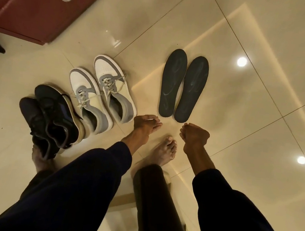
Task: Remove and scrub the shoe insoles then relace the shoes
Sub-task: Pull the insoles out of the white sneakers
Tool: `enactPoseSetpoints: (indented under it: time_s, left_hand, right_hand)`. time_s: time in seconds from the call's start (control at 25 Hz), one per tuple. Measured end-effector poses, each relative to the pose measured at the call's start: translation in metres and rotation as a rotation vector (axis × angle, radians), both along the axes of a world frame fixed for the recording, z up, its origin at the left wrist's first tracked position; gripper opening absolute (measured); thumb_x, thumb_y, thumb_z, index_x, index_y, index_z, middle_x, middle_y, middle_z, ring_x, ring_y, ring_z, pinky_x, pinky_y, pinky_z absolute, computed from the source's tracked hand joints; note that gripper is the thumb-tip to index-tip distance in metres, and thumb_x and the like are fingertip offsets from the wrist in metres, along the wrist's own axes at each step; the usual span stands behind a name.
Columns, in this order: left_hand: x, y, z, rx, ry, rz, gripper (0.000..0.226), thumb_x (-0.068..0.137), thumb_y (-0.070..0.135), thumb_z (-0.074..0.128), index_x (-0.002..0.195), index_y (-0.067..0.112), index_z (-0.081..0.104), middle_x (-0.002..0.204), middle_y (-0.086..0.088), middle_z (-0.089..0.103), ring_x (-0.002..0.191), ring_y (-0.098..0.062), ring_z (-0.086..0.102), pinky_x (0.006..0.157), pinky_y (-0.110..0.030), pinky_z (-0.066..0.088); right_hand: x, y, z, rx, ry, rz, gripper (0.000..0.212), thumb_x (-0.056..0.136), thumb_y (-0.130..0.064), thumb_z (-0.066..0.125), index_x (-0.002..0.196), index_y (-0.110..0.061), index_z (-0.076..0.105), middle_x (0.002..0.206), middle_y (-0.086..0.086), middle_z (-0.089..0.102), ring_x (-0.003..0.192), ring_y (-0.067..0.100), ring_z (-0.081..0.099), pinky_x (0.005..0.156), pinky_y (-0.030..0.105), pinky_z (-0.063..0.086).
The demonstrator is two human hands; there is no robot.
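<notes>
Both empty, the left hand (146, 124) relaxed and the right hand (195, 133) curled, hover near the insoles (173, 84), probably light, floppy, best pinched at the heels.

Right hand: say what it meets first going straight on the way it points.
Probably the heel end of the insole farther from the white shoes, just ahead of the right hand; its height above the floor is unclear.
</notes>
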State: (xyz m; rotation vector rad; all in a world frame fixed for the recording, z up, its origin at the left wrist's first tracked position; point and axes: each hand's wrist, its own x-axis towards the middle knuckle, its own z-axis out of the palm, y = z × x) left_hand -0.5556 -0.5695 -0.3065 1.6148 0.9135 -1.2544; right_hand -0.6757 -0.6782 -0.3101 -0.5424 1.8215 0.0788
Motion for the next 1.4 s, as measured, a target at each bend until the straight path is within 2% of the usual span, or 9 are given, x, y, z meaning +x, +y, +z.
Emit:
enactPoseSetpoints:
  time_s: [0.12,0.2,0.28,0.44,0.6,0.72,0.88,1.16,1.4]
  left_hand:
    - [0.007,0.012,0.025,-0.063,-0.002,0.072,0.007,0.093,-0.011,0.063,0.093,-0.005,0.065,0.105,-0.026,0.068,0.091,-0.036,0.071,0.089,-0.038,0.061]
    - [0.018,0.021,0.045,-0.111,-0.035,0.125,0.011,0.093,-0.007,0.065,0.104,-0.007,0.065,0.104,-0.024,0.07,0.088,-0.032,0.073,0.083,-0.034,0.063]
    - [0.038,0.034,0.068,-0.131,-0.087,0.175,0.014,0.093,-0.005,0.066,0.107,-0.007,0.065,0.103,-0.023,0.071,0.088,-0.032,0.073,0.084,-0.035,0.062]
    - [0.091,0.082,0.124,-0.175,-0.175,0.279,0.008,0.091,-0.003,0.069,0.099,-0.001,0.068,0.106,-0.025,0.072,0.094,-0.034,0.073,0.093,-0.041,0.06]
    - [0.141,0.148,0.174,-0.268,-0.268,0.364,0.013,0.091,0.0,0.068,0.104,-0.002,0.069,0.103,-0.021,0.075,0.097,-0.037,0.073,0.085,-0.037,0.063]
    - [0.181,0.202,0.206,-0.264,-0.331,0.438,0.02,0.096,0.006,0.065,0.112,-0.006,0.067,0.109,-0.023,0.074,0.099,-0.037,0.074,0.09,-0.04,0.061]
    - [0.241,0.29,0.244,-0.219,-0.378,0.593,0.02,0.097,0.012,0.068,0.112,0.0,0.07,0.105,-0.016,0.078,0.097,-0.031,0.076,0.086,-0.037,0.063]
    - [0.34,0.451,0.286,-0.147,-0.483,0.792,0.024,0.098,0.009,0.066,0.119,-0.002,0.069,0.11,-0.016,0.076,0.101,-0.035,0.075,0.092,-0.041,0.058]
    - [0.41,0.568,0.299,-0.123,-0.516,0.955,0.032,0.1,0.017,0.064,0.128,0.002,0.065,0.119,-0.014,0.074,0.105,-0.032,0.074,0.099,-0.044,0.056]
  right_hand:
    - [0.015,0.013,0.021,-0.125,0.011,0.084,0.009,0.092,-0.005,0.069,0.098,-0.009,0.075,0.096,0.011,0.075,0.086,0.026,0.074,0.072,0.034,0.062]
    - [0.035,0.02,0.041,-0.211,0.006,0.143,0.007,0.089,-0.007,0.074,0.091,-0.011,0.079,0.087,0.008,0.076,0.081,0.023,0.075,0.073,0.036,0.064]
    - [0.057,0.026,0.063,-0.255,-0.045,0.202,0.008,0.088,-0.008,0.075,0.094,-0.01,0.079,0.087,0.006,0.077,0.079,0.02,0.075,0.072,0.034,0.064]
    - [0.12,0.054,0.12,-0.308,-0.182,0.287,0.01,0.089,-0.007,0.074,0.099,-0.006,0.078,0.09,0.008,0.077,0.079,0.017,0.074,0.067,0.027,0.061]
    - [0.191,0.101,0.172,-0.259,-0.387,0.364,0.009,0.091,-0.001,0.07,0.092,-0.007,0.077,0.096,0.014,0.077,0.083,0.023,0.072,0.069,0.03,0.057]
    - [0.247,0.146,0.202,-0.231,-0.445,0.427,0.013,0.087,0.005,0.071,0.088,-0.007,0.077,0.092,0.017,0.077,0.08,0.025,0.072,0.071,0.034,0.058]
    - [0.327,0.228,0.242,-0.143,-0.529,0.514,0.013,0.086,0.007,0.071,0.095,-0.001,0.074,0.093,0.02,0.075,0.079,0.025,0.071,0.069,0.032,0.056]
    - [0.458,0.376,0.286,-0.065,-0.635,0.869,0.017,0.09,-0.002,0.069,0.106,-0.001,0.073,0.095,0.013,0.078,0.084,0.022,0.074,0.073,0.029,0.058]
    - [0.564,0.485,0.3,-0.097,-0.643,1.121,0.011,0.092,-0.008,0.07,0.102,-0.008,0.076,0.093,0.005,0.078,0.084,0.021,0.075,0.073,0.031,0.061]
